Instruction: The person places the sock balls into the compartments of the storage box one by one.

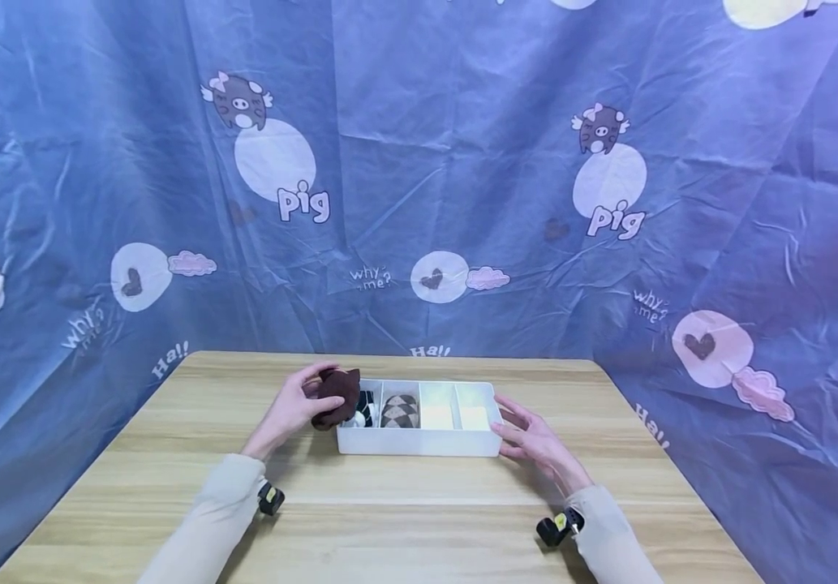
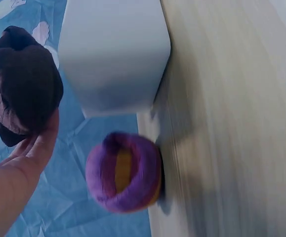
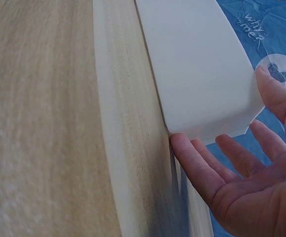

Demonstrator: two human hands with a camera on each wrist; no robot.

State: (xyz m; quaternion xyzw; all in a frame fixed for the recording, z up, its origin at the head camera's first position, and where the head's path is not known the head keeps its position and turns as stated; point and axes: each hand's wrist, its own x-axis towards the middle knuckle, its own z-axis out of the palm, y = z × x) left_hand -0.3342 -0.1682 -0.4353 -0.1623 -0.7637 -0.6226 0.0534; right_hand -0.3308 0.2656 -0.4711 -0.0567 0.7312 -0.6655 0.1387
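My left hand [image 1: 289,412] holds a dark brown cloth bundle [image 1: 338,396], which looks like a rolled sock, between thumb and fingers at the left end of a white divided box [image 1: 419,443]. In the left wrist view the brown bundle [image 2: 31,89] is raised beside the box's end wall. A black-and-white rolled sock [image 1: 366,409] lies in the leftmost compartment, partly covered by the bundle. Beside it sits a brown argyle rolled sock [image 1: 400,412]. My right hand [image 1: 535,438] rests its loosely extended fingertips against the box's right end, thumb at the upper edge.
A purple and yellow rolled sock [image 2: 125,173] stands on the wooden table [image 1: 419,527] just off the box's left end, hidden in the head view. A blue printed curtain [image 1: 448,195] hangs behind the table and along both sides.
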